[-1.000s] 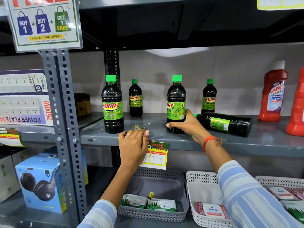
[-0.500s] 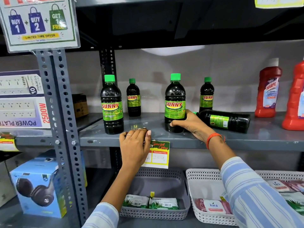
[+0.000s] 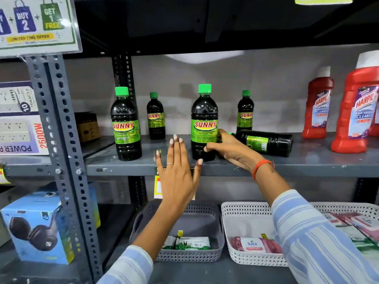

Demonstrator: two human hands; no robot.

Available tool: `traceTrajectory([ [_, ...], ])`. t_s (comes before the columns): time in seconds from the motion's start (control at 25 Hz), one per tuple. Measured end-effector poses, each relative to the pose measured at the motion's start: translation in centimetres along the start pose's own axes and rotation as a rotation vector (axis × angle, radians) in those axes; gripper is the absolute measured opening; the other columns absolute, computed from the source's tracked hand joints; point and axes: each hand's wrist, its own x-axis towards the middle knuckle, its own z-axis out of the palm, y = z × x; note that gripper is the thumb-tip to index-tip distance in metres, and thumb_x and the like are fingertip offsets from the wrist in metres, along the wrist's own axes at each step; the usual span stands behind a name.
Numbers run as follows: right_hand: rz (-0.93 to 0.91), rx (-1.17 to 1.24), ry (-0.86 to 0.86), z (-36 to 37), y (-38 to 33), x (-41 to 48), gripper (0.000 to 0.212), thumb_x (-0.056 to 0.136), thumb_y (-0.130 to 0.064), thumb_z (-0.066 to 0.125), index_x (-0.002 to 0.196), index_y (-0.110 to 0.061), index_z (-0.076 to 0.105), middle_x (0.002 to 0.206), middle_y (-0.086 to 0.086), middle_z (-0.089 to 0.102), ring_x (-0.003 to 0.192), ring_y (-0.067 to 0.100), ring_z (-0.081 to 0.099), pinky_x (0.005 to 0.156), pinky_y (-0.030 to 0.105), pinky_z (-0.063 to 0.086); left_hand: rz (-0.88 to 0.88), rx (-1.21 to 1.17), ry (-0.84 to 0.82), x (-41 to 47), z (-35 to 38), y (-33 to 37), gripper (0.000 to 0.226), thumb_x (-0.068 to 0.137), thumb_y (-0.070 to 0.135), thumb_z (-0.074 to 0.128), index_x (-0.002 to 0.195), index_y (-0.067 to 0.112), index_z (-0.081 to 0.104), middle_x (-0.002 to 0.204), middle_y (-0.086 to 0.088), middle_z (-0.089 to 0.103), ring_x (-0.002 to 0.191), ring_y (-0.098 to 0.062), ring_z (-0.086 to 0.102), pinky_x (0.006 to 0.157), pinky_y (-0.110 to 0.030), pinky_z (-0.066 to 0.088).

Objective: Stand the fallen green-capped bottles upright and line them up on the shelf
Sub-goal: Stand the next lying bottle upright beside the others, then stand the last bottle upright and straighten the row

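Note:
Dark green-capped bottles stand on the grey shelf (image 3: 307,165). One upright bottle (image 3: 126,125) is at the front left, and two smaller-looking ones stand at the back (image 3: 155,117) (image 3: 245,111). My right hand (image 3: 229,149) wraps the lower part of the upright middle bottle (image 3: 204,121). Right behind that hand a fallen bottle (image 3: 266,142) lies on its side, cap pointing left and hidden by my fingers. My left hand (image 3: 177,171) is raised in front of the shelf edge, fingers spread, holding nothing.
Red Harpic bottles (image 3: 316,105) (image 3: 359,111) stand at the right of the shelf. A slotted steel post (image 3: 61,140) rises at the left with boxes beyond it. Below are a grey basket (image 3: 217,242) and a white basket (image 3: 231,238) with packets.
My left hand has lifted off the shelf edge and spread open in front of it. My right hand stays on the middle bottle, which now shows its label forward.

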Motion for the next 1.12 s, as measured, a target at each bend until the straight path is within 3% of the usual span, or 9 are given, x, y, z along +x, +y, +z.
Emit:
traceTrajectory([
  [0.12, -0.107, -0.045, 0.194, -2.9, -0.3, -1.2, 0.050, 0.086, -0.006, 0.058, 0.133, -0.015, 0.044, 0.113, 0.008, 0.062, 0.100, 0.015, 0.058, 0.090, 0.026, 0.046, 0.076, -0.034, 0.013, -0.2, 0.5, 3.8, 0.068, 0.098, 0.052, 0.017, 0.150, 0.008, 0.013, 0.158, -0.009, 0.008, 0.146, -0.018, 0.006, 0.117, -0.045, 0.001],
  [0.28, -0.279, -0.834, 0.483, -9.4, -0.3, -1.8, 0.047, 0.082, -0.020, 0.064, 0.125, -0.006, 0.056, 0.125, 0.016, 0.058, 0.118, 0.031, 0.052, 0.099, 0.036, 0.040, 0.210, -0.045, -0.011, 0.2, 1.5, 8.3, 0.060, 0.101, 0.042, 0.012, 0.149, 0.008, 0.019, 0.157, -0.008, 0.012, 0.145, -0.016, 0.006, 0.118, -0.039, 0.006],
  [0.4, -0.079, -1.190, 0.319, -13.3, -0.7, -1.5, 0.061, 0.079, -0.039, 0.067, 0.126, -0.003, 0.054, 0.128, 0.020, 0.055, 0.123, 0.037, 0.046, 0.098, 0.041, 0.041, 0.221, -0.045, -0.028, 0.6, 2.2, 11.0, 0.058, 0.100, 0.040, 0.018, 0.142, 0.005, 0.039, 0.151, -0.011, 0.034, 0.141, -0.022, 0.028, 0.114, -0.041, 0.021],
  [0.52, 0.152, -1.320, 0.103, -14.6, -0.7, -1.0, 0.062, 0.072, -0.048, 0.072, 0.116, -0.007, 0.058, 0.121, 0.018, 0.063, 0.111, 0.036, 0.057, 0.081, 0.033, 0.043, 0.157, -0.065, -0.027, 1.0, 2.4, 11.7, 0.051, 0.095, 0.039, 0.032, 0.095, 0.006, 0.070, 0.096, -0.013, 0.073, 0.089, -0.030, 0.068, 0.078, -0.037, 0.049],
  [0.64, 0.115, -1.303, 0.164, -14.5, 0.0, -0.9, 0.060, 0.069, -0.048, 0.074, 0.111, -0.008, 0.059, 0.118, 0.017, 0.065, 0.108, 0.035, 0.060, 0.080, 0.033, 0.044, 0.097, -0.042, -0.048, 1.6, 1.4, 12.1, 0.049, 0.091, 0.041, 0.034, 0.061, 0.013, 0.060, 0.057, -0.006, 0.064, 0.052, -0.028, 0.061, 0.047, -0.027, 0.035],
  [0.76, -0.017, -1.181, 0.352, -14.0, 1.5, -0.8, 0.063, 0.071, -0.050, 0.071, 0.113, -0.004, 0.056, 0.116, 0.019, 0.064, 0.107, 0.036, 0.059, 0.084, 0.036, 0.046, 0.088, -0.028, -0.052, 1.8, 1.0, 12.4, 0.048, 0.090, 0.041, 0.034, 0.057, 0.015, 0.057, 0.052, -0.004, 0.061, 0.046, -0.026, 0.057, 0.046, -0.025, 0.025],
  [0.84, -0.063, -0.862, 0.440, -13.6, 2.4, -0.9, 0.067, 0.073, -0.051, 0.070, 0.117, -0.004, 0.052, 0.115, 0.019, 0.062, 0.107, 0.036, 0.059, 0.083, 0.036, 0.046, 0.091, -0.033, -0.031, 1.7, 1.0, 12.5, 0.048, 0.090, 0.041, 0.034, 0.056, 0.015, 0.057, 0.052, -0.004, 0.061, 0.045, -0.025, 0.057, 0.046, -0.024, 0.023],
  [0.96, -0.023, -0.269, 0.383, -13.5, 3.2, -1.0, 0.069, 0.076, -0.040, 0.073, 0.128, -0.007, 0.041, 0.116, 0.007, 0.058, 0.109, 0.025, 0.058, 0.089, 0.033, 0.047, 0.087, -0.042, -0.029, 1.6, 1.2, 12.5, 0.049, 0.090, 0.041, 0.033, 0.058, 0.015, 0.058, 0.053, -0.003, 0.062, 0.046, -0.024, 0.057, 0.046, -0.024, 0.024],
  [1.12, 0.008, -0.065, 0.270, -14.4, 4.2, -0.6, 0.079, 0.070, -0.029, 0.082, 0.133, -0.011, 0.038, 0.125, 0.007, 0.060, 0.115, 0.021, 0.058, 0.101, 0.034, 0.046, 0.078, -0.051, -0.021, 1.7, 1.2, 12.6, 0.048, 0.090, 0.042, 0.033, 0.057, 0.016, 0.057, 0.053, -0.002, 0.061, 0.046, -0.022, 0.057, 0.046, -0.024, 0.025],
])
